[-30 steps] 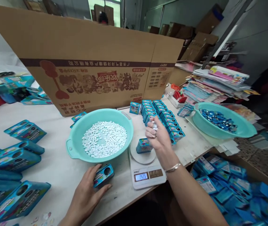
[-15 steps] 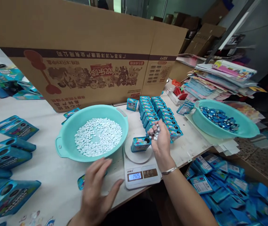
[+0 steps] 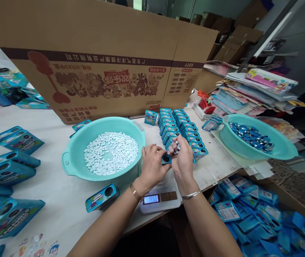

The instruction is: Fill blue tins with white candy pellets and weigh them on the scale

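Observation:
My left hand (image 3: 154, 162) reaches over a kitchen scale (image 3: 170, 200) with its fingers round a small blue candy box (image 3: 165, 159). Most of that box is hidden behind the hand; its dark round top hole shows. Close beside it, my right hand (image 3: 181, 160) is curled, palm up, around several white candies (image 3: 177, 147). Left of the scale stands a teal basin (image 3: 69, 155) with many white candies (image 3: 123, 153) spread over its bottom. Another blue box (image 3: 101, 198), with a round hole in its top, is on the table below the basin.
Rows of blue boxes (image 3: 170, 123) stand behind my hands. At the right, a second teal basin (image 3: 283, 151) holds shiny blue pieces. Below it, a carton contains many blue boxes (image 3: 251, 210). A large cardboard box (image 3: 101, 39) closes off the back; more boxes (image 3: 18, 171) line the left.
My left hand has moved up and right from the front of the basin onto the box on the scale. My right hand stays beside it, still holding candies. The scale reading has risen.

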Available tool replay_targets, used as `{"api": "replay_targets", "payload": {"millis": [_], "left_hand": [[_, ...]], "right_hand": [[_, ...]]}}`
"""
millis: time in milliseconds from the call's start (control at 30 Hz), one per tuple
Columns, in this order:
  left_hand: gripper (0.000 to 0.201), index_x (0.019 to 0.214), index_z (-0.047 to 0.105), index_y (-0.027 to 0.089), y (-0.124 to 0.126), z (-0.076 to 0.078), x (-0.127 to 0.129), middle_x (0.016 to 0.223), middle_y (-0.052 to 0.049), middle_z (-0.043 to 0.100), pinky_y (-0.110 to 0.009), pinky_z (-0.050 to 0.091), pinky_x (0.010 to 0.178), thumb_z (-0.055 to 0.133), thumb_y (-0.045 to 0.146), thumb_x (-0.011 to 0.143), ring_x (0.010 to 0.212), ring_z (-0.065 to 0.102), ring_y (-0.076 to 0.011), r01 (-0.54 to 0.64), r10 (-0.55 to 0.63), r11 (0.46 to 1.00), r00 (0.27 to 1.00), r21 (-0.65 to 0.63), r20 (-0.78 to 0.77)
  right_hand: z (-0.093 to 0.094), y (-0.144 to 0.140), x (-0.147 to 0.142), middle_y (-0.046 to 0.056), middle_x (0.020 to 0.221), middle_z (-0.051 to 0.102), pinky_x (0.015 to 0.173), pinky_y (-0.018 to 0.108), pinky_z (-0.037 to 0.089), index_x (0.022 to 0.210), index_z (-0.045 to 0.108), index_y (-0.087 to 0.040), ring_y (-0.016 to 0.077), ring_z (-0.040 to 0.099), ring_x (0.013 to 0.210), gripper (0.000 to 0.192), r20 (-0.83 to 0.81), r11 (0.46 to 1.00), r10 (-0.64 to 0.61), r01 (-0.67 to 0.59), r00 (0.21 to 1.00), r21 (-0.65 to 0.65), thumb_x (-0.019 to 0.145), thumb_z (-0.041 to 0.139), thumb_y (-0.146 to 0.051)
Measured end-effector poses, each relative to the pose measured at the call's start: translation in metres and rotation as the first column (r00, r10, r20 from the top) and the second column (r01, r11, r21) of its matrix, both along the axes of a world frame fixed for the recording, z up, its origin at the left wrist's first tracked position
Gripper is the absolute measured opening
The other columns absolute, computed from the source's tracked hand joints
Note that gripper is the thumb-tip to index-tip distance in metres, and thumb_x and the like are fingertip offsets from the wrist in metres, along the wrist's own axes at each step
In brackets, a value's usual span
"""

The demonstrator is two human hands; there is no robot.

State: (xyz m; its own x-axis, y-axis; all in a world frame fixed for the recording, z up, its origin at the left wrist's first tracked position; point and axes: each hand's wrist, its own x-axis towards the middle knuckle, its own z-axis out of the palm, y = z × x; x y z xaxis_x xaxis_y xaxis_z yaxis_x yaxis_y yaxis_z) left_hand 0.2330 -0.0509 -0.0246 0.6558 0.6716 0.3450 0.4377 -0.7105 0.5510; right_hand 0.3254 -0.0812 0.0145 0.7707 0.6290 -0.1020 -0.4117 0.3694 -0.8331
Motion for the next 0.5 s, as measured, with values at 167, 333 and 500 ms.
{"api": "replay_targets", "payload": {"millis": [167,333,500], "left_hand": [[0.026,0.100,0.069,0.022,0.000,-0.001,-0.002,0.105,-0.006,0.062,-0.055,0.028,0.105,0.073,0.033,0.077,0.114,0.049,-0.0290,-0.010,0.010,1.000,1.000,-0.014,-0.008],[0.033,0.103,0.067,0.023,0.002,0.002,-0.005,0.107,-0.005,0.062,-0.055,0.028,0.106,0.075,0.040,0.076,0.116,0.049,-0.0277,-0.008,0.009,1.000,1.000,0.015,-0.016],[0.032,0.102,0.067,0.023,0.000,0.005,-0.005,0.107,-0.006,0.062,-0.061,0.024,0.108,0.075,0.040,0.076,0.118,0.048,-0.0291,-0.013,0.013,1.000,0.999,0.006,-0.040]], "right_hand": [[0.000,-0.001,0.005,-0.010,0.052,0.036,0.036,0.015,0.024,0.071,0.051,-0.020,0.0035,0.031,0.040,0.031,-0.044,0.999,0.044,-0.044,0.998,0.013,0.077,0.070,-0.044],[0.002,-0.001,0.011,-0.012,0.050,0.034,0.032,0.014,0.019,0.073,0.051,-0.019,0.0027,0.025,0.037,0.030,-0.110,0.996,0.065,-0.057,0.992,0.070,0.078,0.070,-0.041],[0.001,-0.003,0.008,-0.012,0.051,0.034,0.032,0.014,0.021,0.074,0.050,-0.020,0.0024,0.026,0.036,0.031,-0.094,0.995,0.084,-0.078,0.992,0.059,0.078,0.070,-0.043]]}}
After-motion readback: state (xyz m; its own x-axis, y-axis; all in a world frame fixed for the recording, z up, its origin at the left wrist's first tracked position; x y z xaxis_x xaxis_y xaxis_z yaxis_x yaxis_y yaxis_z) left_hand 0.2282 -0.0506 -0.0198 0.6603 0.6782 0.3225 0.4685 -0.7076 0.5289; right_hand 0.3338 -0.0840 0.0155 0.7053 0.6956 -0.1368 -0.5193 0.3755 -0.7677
